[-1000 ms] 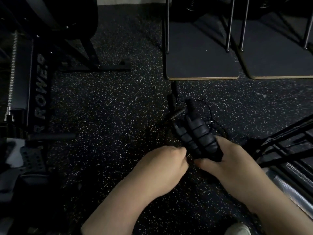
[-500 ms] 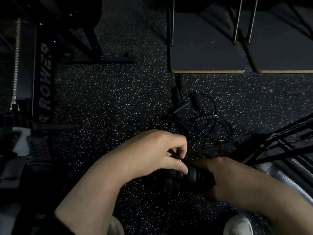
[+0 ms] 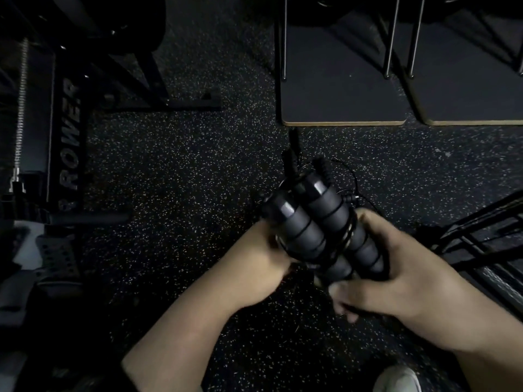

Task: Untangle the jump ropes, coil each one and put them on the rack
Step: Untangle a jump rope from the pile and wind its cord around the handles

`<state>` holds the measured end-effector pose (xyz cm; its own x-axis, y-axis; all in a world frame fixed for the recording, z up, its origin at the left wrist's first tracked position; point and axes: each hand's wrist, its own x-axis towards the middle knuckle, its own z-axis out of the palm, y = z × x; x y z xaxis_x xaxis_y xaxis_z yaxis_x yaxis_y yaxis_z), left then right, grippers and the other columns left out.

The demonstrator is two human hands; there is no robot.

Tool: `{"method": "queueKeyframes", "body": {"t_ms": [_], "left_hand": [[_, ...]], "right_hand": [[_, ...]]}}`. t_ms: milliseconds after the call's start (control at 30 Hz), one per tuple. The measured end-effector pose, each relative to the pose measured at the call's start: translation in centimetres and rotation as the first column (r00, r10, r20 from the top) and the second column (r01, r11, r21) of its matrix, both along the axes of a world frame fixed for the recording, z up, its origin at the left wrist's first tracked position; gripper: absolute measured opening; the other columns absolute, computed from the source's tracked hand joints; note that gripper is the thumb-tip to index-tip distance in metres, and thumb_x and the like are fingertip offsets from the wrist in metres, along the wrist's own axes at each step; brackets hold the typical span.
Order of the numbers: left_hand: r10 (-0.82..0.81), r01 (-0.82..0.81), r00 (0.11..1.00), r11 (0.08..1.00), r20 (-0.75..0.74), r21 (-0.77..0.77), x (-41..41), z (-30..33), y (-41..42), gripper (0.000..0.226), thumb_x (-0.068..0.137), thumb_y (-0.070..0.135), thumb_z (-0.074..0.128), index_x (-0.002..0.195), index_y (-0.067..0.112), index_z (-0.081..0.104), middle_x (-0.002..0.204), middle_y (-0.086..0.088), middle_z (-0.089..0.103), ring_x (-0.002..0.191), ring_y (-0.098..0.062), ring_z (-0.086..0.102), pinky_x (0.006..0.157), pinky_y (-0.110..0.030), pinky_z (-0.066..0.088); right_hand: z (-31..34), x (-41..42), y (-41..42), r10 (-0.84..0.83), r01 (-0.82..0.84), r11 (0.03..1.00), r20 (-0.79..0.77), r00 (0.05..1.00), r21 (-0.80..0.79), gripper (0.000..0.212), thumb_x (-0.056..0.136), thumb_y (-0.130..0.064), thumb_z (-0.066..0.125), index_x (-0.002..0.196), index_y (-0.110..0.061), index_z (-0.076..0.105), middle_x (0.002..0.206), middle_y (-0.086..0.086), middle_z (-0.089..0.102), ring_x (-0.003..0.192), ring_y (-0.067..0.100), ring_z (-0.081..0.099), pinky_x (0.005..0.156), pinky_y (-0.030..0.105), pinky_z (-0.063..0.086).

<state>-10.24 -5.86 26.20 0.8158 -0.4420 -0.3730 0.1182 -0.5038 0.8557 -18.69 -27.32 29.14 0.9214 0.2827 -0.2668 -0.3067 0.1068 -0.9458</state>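
Two black ribbed jump rope handles [image 3: 317, 224] lie side by side, raised above the floor, with thin black cord wound around them. My right hand [image 3: 393, 267] grips their lower ends. My left hand [image 3: 260, 261] holds the bundle from the left side; its fingers are hidden behind the handles. Behind the handles a tangle of more ropes [image 3: 308, 168] with slim black handles and thin cords lies on the floor. A black metal rack [image 3: 481, 236] stands at the right edge.
The floor is dark speckled rubber. A rowing machine [image 3: 68, 131] fills the left side. Two dark platforms with wooden edges [image 3: 342, 108] and thin metal legs stand at the back. A white shoe tip [image 3: 396, 377] shows at the bottom.
The two handles have risen from low near my body to in front of me, pointing away. My left hand went from on top of them to their left side.
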Motion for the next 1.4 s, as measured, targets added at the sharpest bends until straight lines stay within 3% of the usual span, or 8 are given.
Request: {"method": "queueKeyframes", "body": {"t_ms": [133,267,467,733,867,967,1200,1400], "left_hand": [[-0.037,0.034,0.999,0.994,0.020,0.106,-0.5,0.1,-1.1,0.034,0.096,0.013,0.054,0.062,0.014,0.051,0.047,0.008,0.051,0.048,-0.016,0.044,0.051,-0.031,0.036],[-0.027,0.018,0.996,0.994,0.081,0.111,-0.2,-0.3,-0.9,0.028,0.098,0.024,0.056,0.076,0.007,0.058,0.048,0.014,0.046,0.045,-0.009,0.039,0.046,-0.026,0.034],[-0.085,0.050,0.983,0.978,0.166,0.203,0.3,-1.3,-0.5,0.012,0.101,0.032,0.060,0.110,0.035,0.067,0.094,0.010,0.072,0.079,-0.009,0.069,0.071,-0.033,0.058],[-0.135,0.047,0.977,0.894,0.168,0.445,0.9,-3.7,1.2,0.039,0.103,0.010,0.054,0.131,0.036,0.064,0.129,0.019,0.060,0.116,-0.001,0.057,0.083,0.001,0.036],[-0.064,-0.088,0.971,0.802,0.232,0.591,1.3,-3.8,1.8,0.051,0.102,0.004,0.048,0.140,0.037,0.058,0.134,0.015,0.062,0.115,-0.009,0.062,0.106,-0.030,0.047],[-0.199,0.047,0.973,0.673,0.120,0.738,1.3,-3.7,1.8,0.061,0.105,0.022,0.051,0.158,0.042,0.028,0.164,0.010,0.032,0.150,-0.019,0.034,0.124,-0.058,0.021],[-0.079,-0.005,0.986,0.869,0.149,0.495,1.2,-3.0,0.7,0.028,0.101,0.040,0.060,0.128,0.037,0.064,0.105,0.010,0.071,0.090,-0.013,0.069,0.083,-0.036,0.058],[-0.103,0.088,0.994,0.959,0.042,0.270,0.8,-3.9,-0.1,0.051,0.097,0.049,0.063,0.146,0.042,0.049,0.130,0.020,0.060,0.107,-0.003,0.063,0.096,-0.033,0.055]], "right_hand": [[-0.1,2.1,1.6,-0.160,0.159,0.982,-0.008,0.987,-0.098,0.081,0.069,-0.002,0.085,0.133,-0.039,0.052,0.085,0.012,0.072,0.064,0.027,0.063,0.057,0.037,0.054],[0.2,2.2,2.2,-0.151,0.155,0.976,0.036,0.988,-0.151,0.046,0.078,0.003,0.078,0.111,-0.028,0.070,0.079,0.009,0.070,0.064,0.022,0.062,0.057,0.033,0.055],[0.6,2.5,2.2,-0.345,0.348,0.932,0.048,0.937,-0.099,0.033,0.064,-0.018,0.079,0.096,-0.022,0.074,0.091,0.025,0.070,0.065,0.028,0.061,0.056,0.036,0.052],[0.6,2.7,0.1,-0.531,0.532,0.847,0.068,0.844,0.008,0.036,0.064,-0.017,0.077,0.100,-0.023,0.074,0.090,0.014,0.072,0.067,0.028,0.060,0.056,0.036,0.050],[0.7,2.6,0.0,-0.533,0.535,0.845,0.076,0.843,-0.006,0.034,0.066,-0.016,0.076,0.099,-0.024,0.074,0.090,0.014,0.072,0.066,0.028,0.060,0.055,0.035,0.050],[0.9,2.5,0.4,-0.490,0.492,0.870,0.064,0.869,-0.029,0.032,0.065,-0.015,0.076,0.096,-0.025,0.076,0.091,0.016,0.073,0.067,0.029,0.060,0.056,0.036,0.051],[1.0,2.4,0.9,-0.440,0.440,0.898,0.062,0.896,0.011,0.030,0.061,-0.016,0.076,0.090,-0.022,0.075,0.088,0.016,0.072,0.065,0.029,0.061,0.054,0.033,0.050],[0.7,2.5,0.5,-0.399,0.390,0.914,0.068,0.914,0.112,0.031,0.073,-0.005,0.075,0.103,-0.012,0.070,0.090,0.018,0.069,0.064,0.028,0.060,0.053,0.031,0.050]]}}
